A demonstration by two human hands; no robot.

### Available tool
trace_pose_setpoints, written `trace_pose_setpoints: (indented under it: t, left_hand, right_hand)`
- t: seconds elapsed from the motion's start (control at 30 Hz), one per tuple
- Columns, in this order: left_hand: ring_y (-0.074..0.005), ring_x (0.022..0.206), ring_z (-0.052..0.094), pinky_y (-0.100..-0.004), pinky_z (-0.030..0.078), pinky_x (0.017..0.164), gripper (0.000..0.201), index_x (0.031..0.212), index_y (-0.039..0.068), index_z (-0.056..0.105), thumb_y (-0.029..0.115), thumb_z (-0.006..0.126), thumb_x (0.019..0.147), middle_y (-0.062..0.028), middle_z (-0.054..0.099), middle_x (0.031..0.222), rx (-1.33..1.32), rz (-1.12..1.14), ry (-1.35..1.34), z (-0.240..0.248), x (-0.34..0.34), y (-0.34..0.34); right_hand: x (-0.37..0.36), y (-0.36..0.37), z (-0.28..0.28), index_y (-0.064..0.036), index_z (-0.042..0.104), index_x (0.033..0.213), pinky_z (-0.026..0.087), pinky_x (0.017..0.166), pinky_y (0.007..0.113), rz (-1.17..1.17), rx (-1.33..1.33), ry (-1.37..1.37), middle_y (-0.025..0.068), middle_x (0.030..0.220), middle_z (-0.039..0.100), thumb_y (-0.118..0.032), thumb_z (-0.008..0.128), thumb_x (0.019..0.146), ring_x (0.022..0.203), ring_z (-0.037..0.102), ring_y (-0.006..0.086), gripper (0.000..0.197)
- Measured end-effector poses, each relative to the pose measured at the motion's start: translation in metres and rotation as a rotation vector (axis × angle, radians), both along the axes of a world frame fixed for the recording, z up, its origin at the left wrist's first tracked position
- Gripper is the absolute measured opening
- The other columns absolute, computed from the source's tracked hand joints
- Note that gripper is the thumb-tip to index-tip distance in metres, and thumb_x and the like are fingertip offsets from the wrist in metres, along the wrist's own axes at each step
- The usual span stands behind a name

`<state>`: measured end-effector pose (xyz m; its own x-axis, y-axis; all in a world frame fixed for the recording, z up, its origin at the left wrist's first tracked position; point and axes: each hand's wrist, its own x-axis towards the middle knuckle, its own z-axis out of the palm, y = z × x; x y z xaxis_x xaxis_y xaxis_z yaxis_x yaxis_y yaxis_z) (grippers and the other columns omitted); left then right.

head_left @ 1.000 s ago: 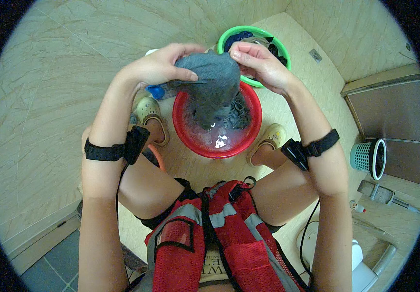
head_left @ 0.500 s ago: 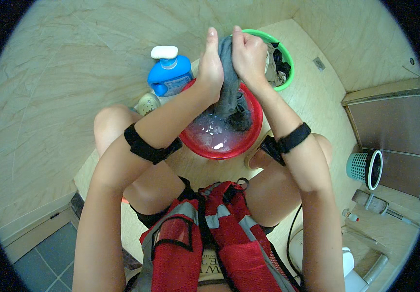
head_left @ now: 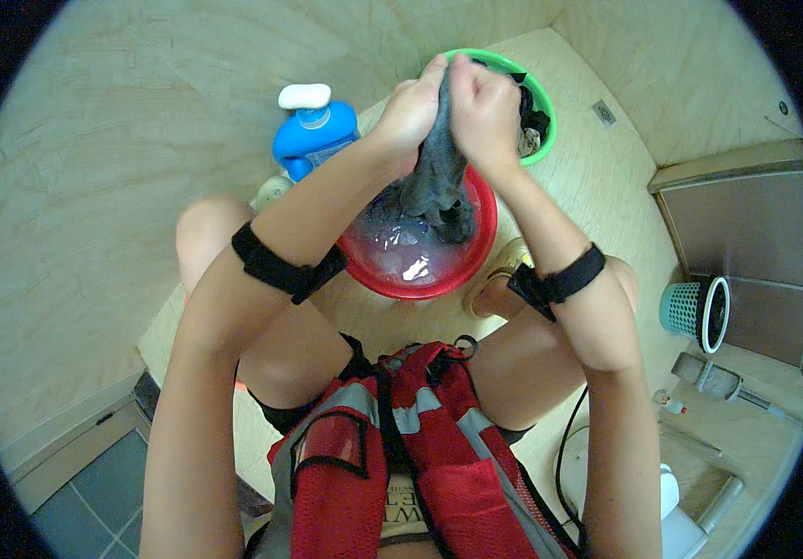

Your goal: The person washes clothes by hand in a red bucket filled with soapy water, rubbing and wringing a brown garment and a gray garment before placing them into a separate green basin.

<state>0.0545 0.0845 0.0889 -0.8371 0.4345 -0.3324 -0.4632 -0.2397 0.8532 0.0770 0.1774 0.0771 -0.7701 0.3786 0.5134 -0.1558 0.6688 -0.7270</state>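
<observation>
Head view: grey cloth (head_left: 441, 163), gathered lengthwise into a narrow upright bundle, over the far part of the red basin (head_left: 411, 293). Top end between left hand (head_left: 411, 114) and right hand (head_left: 487, 110); loose end spread lower, next to darker bunched cloth (head_left: 455, 224). Contact of loose end with water: cannot tell.

Right hand: fingers curled into a fist, clamped on the top of the bundle. Left hand: thumb laid up along the cloth, remaining fingers mostly hidden by the back of the hand; cannot tell how tightly closed.

Handling, judged: limp and soft, without stiffness of its own; probably waterlogged, so heavier than when dry, with the weight low in the loose end. Likely slippery if soapy. Little risk of breakage; at most some stretching under a hard twist. Best hold: full fist around the gathered bundle, one above and one below, rather than a pinch at a single fold or edge.

Outward: cloudy water (head_left: 392, 256) with bright glints in the near part of the basin. To the left and far, blue bottle (head_left: 313, 140) with white rounded top. To the far right, partly behind the right hand, green basin (head_left: 552, 121) with dark and pale fabrics. Farther right, drain cover (head_left: 604, 114) in the pale floor; nearer, at the right, teal perforated basket (head_left: 681, 309).
</observation>
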Motion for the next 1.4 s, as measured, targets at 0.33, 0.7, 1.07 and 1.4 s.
trace_pose_setpoints:
  t: [0.33,0.7,1.07,1.4]
  left_hand:
    - [-0.0122,0.081,0.059,-0.0251,0.046,0.078,0.042,0.096,0.000,0.063,0.019,0.079,0.062,-0.0055,0.064,0.089,-0.236,-0.651,0.630,0.017,-0.037,-0.053]
    - [-0.0190,0.087,0.061,-0.0326,0.049,0.079,0.040,0.104,-0.004,0.055,0.034,0.053,0.089,-0.0103,0.062,0.095,0.137,-0.246,0.256,0.003,-0.023,-0.031]
    - [-0.0203,0.080,0.059,-0.0372,0.048,0.073,0.041,0.097,0.010,0.056,0.043,0.033,0.093,-0.0058,0.061,0.086,0.287,-0.044,-0.187,-0.004,0.006,0.014]
    - [-0.0169,0.067,0.058,-0.0326,0.050,0.061,0.035,0.089,0.010,0.055,0.037,0.033,0.094,-0.0049,0.059,0.079,0.383,-0.178,-0.091,-0.020,-0.005,0.005]
  right_hand:
    - [0.023,0.045,0.026,0.0012,0.060,0.103,0.050,0.068,0.025,0.860,-0.425,-0.694,0.0080,0.090,0.064,-0.044,0.067,0.076,0.077,0.061,0.0143,0.053]
    - [0.009,0.062,0.043,0.0036,0.063,0.073,0.050,0.056,0.037,0.242,-0.060,-0.326,0.0171,0.066,0.062,-0.044,0.057,0.083,0.060,0.063,0.0272,0.049]
    - [0.000,0.009,0.019,-0.0003,0.061,0.053,0.048,0.046,0.044,-0.147,0.204,-0.030,0.0224,0.050,0.054,-0.047,0.045,0.085,0.049,0.058,0.0381,0.059]
    - [0.006,-0.004,-0.001,-0.0021,0.057,0.048,0.048,0.046,0.045,-0.155,0.258,0.017,0.0209,0.047,0.052,-0.043,0.052,0.082,0.045,0.057,0.0361,0.054]
